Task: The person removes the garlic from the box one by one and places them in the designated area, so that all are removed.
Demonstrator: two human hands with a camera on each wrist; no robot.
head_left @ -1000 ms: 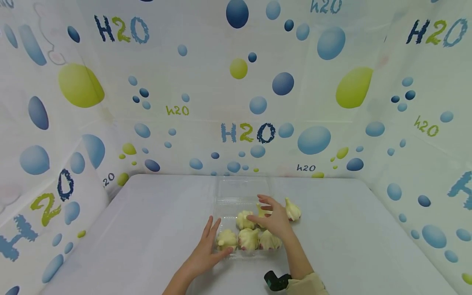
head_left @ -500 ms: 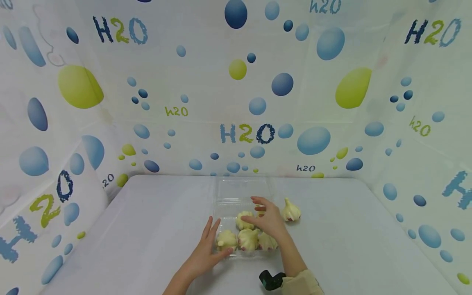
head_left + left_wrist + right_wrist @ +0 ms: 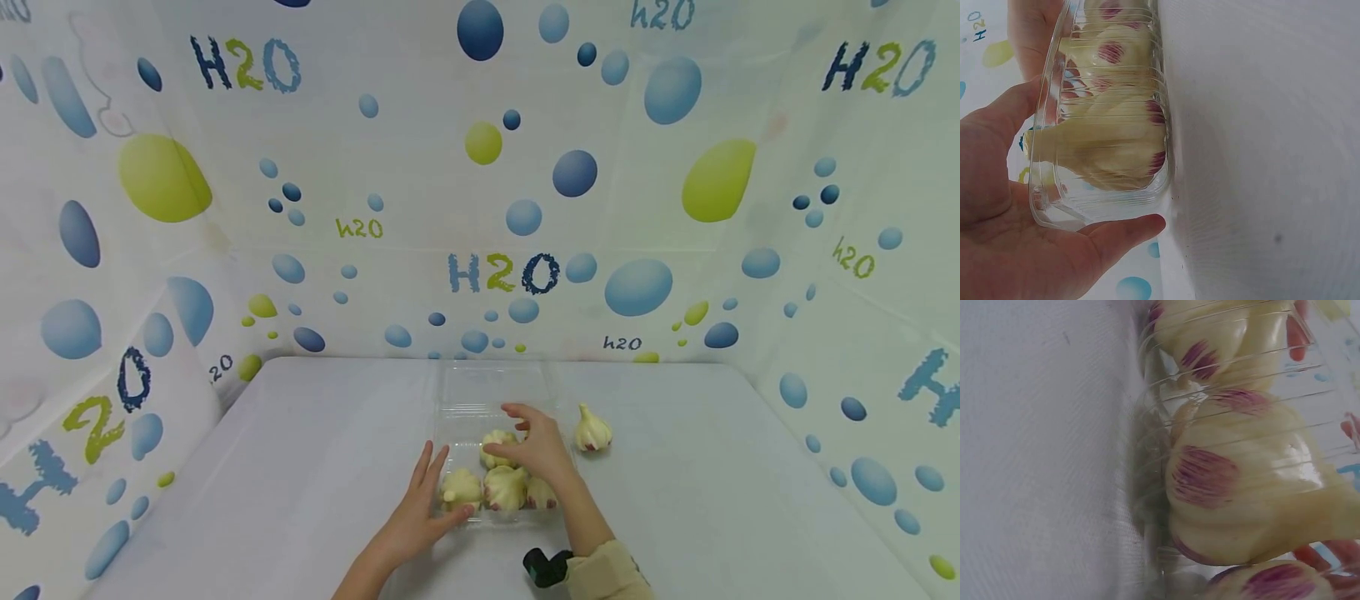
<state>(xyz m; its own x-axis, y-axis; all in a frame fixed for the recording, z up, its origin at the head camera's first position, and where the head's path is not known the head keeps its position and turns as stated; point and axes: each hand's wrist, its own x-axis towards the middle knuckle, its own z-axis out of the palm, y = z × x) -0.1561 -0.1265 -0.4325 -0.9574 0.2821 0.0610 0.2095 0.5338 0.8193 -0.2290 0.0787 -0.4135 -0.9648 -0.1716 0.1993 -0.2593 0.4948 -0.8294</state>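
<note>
In the head view, a clear plastic clamshell box (image 3: 468, 443) holds several pale garlic bulbs with purple marks. My left hand (image 3: 412, 512) spans the box's front left corner, thumb along the front and fingers up the left side. The left wrist view shows that thumb (image 3: 1129, 234) beside the box wall, close to a front bulb (image 3: 1110, 140). My right hand (image 3: 536, 446) is spread over the back row, its thumb overlapping the back-row bulb (image 3: 498, 446); it partly hides another there. Through the plastic, the right wrist view shows red fingertips (image 3: 1297, 340) behind a bulb (image 3: 1241, 475).
One loose garlic bulb (image 3: 592, 431) stands on the white tabletop (image 3: 690, 467) right of the box. The box's lid (image 3: 495, 385) lies folded back toward the patterned wall sheet (image 3: 405, 167). A black device (image 3: 546, 567) sits at my right sleeve (image 3: 607, 571).
My right hand has shifted left over the box's back row, with its thumb now overlapping the back-row bulb more. My left hand and the box stay put.
</note>
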